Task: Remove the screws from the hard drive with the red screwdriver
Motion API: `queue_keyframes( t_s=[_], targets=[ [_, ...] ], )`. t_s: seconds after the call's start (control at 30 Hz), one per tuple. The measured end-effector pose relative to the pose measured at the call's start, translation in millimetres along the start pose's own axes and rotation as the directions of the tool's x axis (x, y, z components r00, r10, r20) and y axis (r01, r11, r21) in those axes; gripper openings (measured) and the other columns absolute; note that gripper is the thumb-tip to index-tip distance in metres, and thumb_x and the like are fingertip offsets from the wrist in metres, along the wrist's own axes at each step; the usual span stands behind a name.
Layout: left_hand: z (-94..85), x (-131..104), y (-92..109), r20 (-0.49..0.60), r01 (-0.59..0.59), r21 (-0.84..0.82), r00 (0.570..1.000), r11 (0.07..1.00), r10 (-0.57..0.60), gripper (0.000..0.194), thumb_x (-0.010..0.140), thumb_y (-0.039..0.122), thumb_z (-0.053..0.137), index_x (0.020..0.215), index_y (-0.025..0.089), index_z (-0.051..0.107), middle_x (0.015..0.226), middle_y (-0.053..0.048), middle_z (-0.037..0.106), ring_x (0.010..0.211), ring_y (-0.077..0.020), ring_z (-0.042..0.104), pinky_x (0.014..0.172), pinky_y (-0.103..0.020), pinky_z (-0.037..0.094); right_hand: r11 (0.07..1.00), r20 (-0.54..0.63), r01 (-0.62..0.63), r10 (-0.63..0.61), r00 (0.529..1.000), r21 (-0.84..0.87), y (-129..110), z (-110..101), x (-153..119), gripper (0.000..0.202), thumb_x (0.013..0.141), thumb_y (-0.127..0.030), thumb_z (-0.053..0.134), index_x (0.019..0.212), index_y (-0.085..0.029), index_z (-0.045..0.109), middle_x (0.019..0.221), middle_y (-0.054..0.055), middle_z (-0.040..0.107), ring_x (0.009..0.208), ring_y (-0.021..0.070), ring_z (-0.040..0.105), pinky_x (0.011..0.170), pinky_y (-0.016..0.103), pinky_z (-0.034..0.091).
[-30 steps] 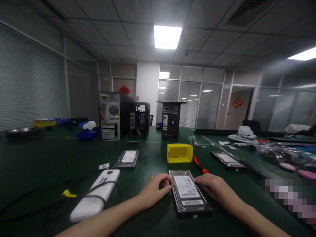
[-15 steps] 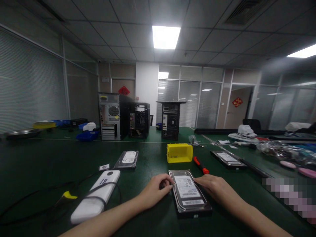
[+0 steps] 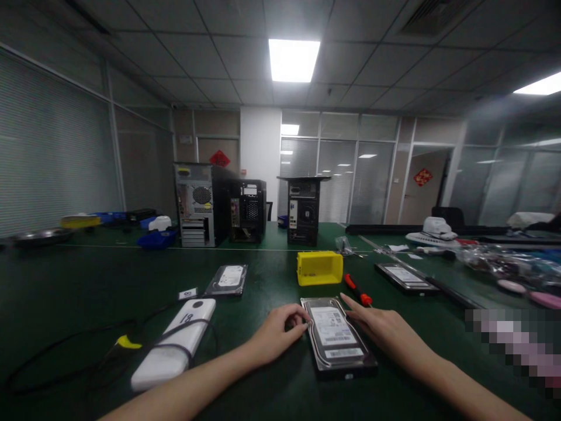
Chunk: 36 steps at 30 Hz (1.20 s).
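A silver and black hard drive [image 3: 335,336] with a white label lies flat on the green table between my hands. At its left edge, my left hand [image 3: 283,330] has thumb and fingertips brought together; whatever is between them is too small to name. My right hand [image 3: 379,327] rests along the drive's right side, its index finger raised and apart from the others, holding nothing. Just beyond the drive are a yellow box [image 3: 319,269] lying on its side and a red and black screwdriver [image 3: 358,290].
Further hard drives lie at the left [image 3: 230,276] and right [image 3: 407,277]. A white power bank [image 3: 175,345] with a black cable is at the near left. Computer cases [image 3: 197,204] stand at the back. Plastic bags [image 3: 504,263] and a long black bar [image 3: 453,295] are on the right.
My right index finger has lifted and stretched forward toward the drive's far corner. My left hand keeps its pose at the left edge. The view has shifted slightly.
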<state>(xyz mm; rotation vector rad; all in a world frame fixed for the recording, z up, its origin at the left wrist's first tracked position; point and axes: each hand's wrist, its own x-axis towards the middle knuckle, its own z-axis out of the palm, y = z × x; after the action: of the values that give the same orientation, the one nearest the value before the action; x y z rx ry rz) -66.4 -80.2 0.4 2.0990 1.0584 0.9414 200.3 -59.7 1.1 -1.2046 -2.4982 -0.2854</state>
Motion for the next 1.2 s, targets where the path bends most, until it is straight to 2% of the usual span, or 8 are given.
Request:
queue_keyframes(
  t_s=[0.17, 0.33, 0.43, 0.63, 0.83, 0.97, 1.03, 1.2],
  targets=[
    [-1.2, -1.2, 3.7, -0.002, 0.029, 0.023, 1.0, 0.999, -0.029, 0.019, 0.08, 0.021, 0.053, 0.095, 0.014, 0.063, 0.08, -0.002, 0.059, 0.075, -0.0148, 0.052, 0.068, -0.022, 0.039, 0.998, -0.052, 0.04, -0.042, 0.998, -0.04, 2.1, 3.8, -1.5, 0.051, 0.086, -0.021, 0.044, 0.137, -0.02, 0.036, 0.099, 0.009, 0.07, 0.081, 0.02, 0.068, 0.074, 0.033, 0.055],
    [-1.4, -0.8, 4.7, -0.001, 0.029, 0.043, 1.0, 0.999, -0.029, 0.018, 0.081, 0.021, 0.052, 0.094, 0.014, 0.063, 0.08, -0.002, 0.059, 0.074, -0.0144, 0.052, 0.067, -0.022, 0.039, 0.983, -0.017, 0.128, -0.132, 0.991, -0.128, 0.0, 5.6, -3.9, 0.064, 0.081, -0.012, 0.049, 0.141, -0.014, 0.026, 0.104, 0.014, 0.067, 0.085, 0.0225, 0.068, 0.071, 0.033, 0.056],
    [-1.7, -0.4, 5.2, 0.004, 0.027, 0.037, 1.0, 0.999, -0.027, 0.018, 0.081, 0.02, 0.052, 0.095, 0.015, 0.063, 0.08, -0.002, 0.059, 0.075, -0.0145, 0.052, 0.068, -0.022, 0.039, 0.972, -0.016, 0.172, -0.176, 0.984, -0.162, -4.3, 3.3, -4.4, 0.068, 0.076, -0.005, 0.049, 0.14, -0.011, 0.028, 0.106, 0.017, 0.066, 0.087, 0.023, 0.067, 0.073, 0.032, 0.056],
    [-1.6, -1.6, 5.2, 0.004, 0.033, 0.031, 0.999, 0.999, -0.033, 0.018, 0.081, 0.021, 0.053, 0.095, 0.014, 0.063, 0.079, -0.001, 0.059, 0.073, -0.0141, 0.052, 0.066, -0.021, 0.038, 0.963, 0.027, 0.189, -0.187, 0.982, -0.191, -11.1, -3.3, -5.1, 0.068, 0.073, -0.002, 0.051, 0.138, -0.006, 0.032, 0.108, 0.02, 0.064, 0.089, 0.0259, 0.067, 0.074, 0.036, 0.056],
    [-0.2, -0.6, 2.9, -0.002, 0.018, 0.04, 1.0, 0.999, -0.017, 0.018, 0.081, 0.021, 0.052, 0.094, 0.014, 0.063, 0.076, -0.001, 0.058, 0.072, -0.0141, 0.051, 0.065, -0.021, 0.038, 0.981, 0.059, 0.131, -0.123, 0.991, -0.141, -13.2, -2.6, -5.4, 0.067, 0.076, -0.005, 0.051, 0.139, -0.009, 0.03, 0.114, 0.019, 0.062, 0.094, 0.0256, 0.065, 0.079, 0.038, 0.054],
    [0.1, -0.1, 0.6, -0.004, 0.012, 0.034, 1.0, 0.999, -0.012, 0.018, 0.081, 0.022, 0.052, 0.094, 0.015, 0.063, 0.078, -0.002, 0.059, 0.074, -0.0147, 0.051, 0.066, -0.022, 0.038, 0.998, 0.057, -0.04, 0.043, 0.997, -0.045, -10.2, -0.9, -3.8, 0.057, 0.085, -0.014, 0.044, 0.14, -0.02, 0.03, 0.111, 0.011, 0.065, 0.09, 0.0235, 0.066, 0.077, 0.041, 0.054],
    [0.3, -0.1, -0.3, -0.004, 0.013, 0.02, 1.0, 1.0, -0.013, 0.019, 0.081, 0.023, 0.052, 0.095, 0.015, 0.062, 0.078, -0.002, 0.059, 0.074, -0.0148, 0.052, 0.066, -0.022, 0.038, 0.995, 0.047, -0.086, 0.084, 0.995, 0.041, -7.1, -1.5, -3.4, 0.055, 0.087, -0.018, 0.041, 0.14, -0.024, 0.028, 0.11, 0.007, 0.066, 0.09, 0.022, 0.066, 0.079, 0.041, 0.053],
    [0.7, -0.1, -1.1, -0.01, 0.011, 0.009, 1.0, 1.0, -0.011, 0.019, 0.08, 0.021, 0.053, 0.094, 0.013, 0.063, 0.076, -0.001, 0.058, 0.072, -0.0145, 0.051, 0.065, -0.022, 0.038, 0.982, 0.043, -0.127, 0.122, 0.992, 0.142, -4.4, -7.7, -3.1, 0.052, 0.085, -0.018, 0.042, 0.136, -0.023, 0.036, 0.112, 0.003, 0.066, 0.094, 0.0214, 0.064, 0.083, 0.041, 0.05]
  ],
)
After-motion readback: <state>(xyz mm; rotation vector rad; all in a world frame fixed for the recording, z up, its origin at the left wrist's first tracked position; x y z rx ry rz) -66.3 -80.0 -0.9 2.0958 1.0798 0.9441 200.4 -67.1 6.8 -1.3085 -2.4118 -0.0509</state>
